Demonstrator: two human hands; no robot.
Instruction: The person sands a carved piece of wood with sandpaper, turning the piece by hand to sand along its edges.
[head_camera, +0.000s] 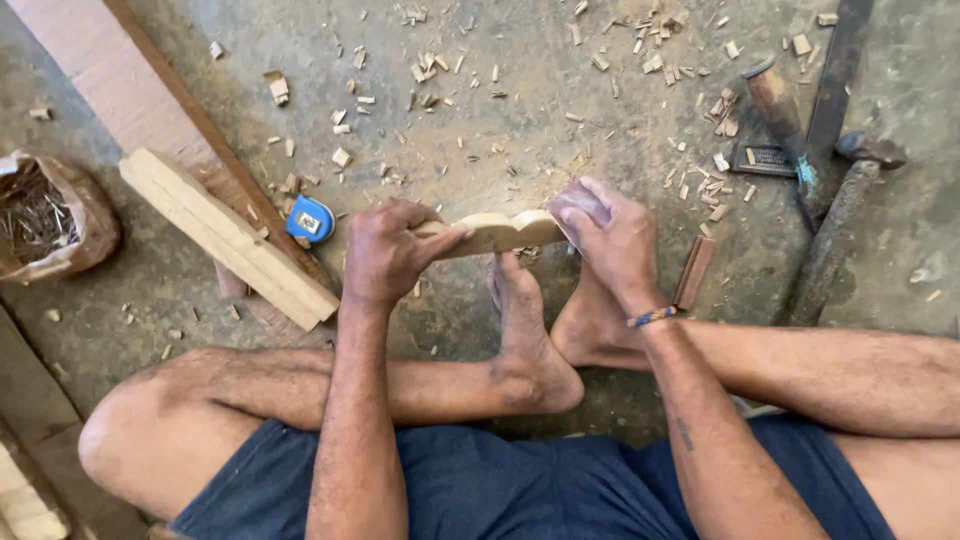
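Note:
I sit on a concrete floor with my bare feet (530, 320) together in front of me. My left hand (385, 250) grips the left end of a small pale carved wooden piece (500, 232) held level above my toes. My right hand (610, 235) presses a folded scrap of sandpaper (578, 203) against the right end of that piece. A beaded band circles my right wrist.
A blue tape measure (310, 220) lies by a pale plank (225, 235) on the left. A bag of nails (45, 215) sits at the far left. Dark wooden-handled tools (800, 140) lie at the right. Wood chips (440, 80) litter the floor.

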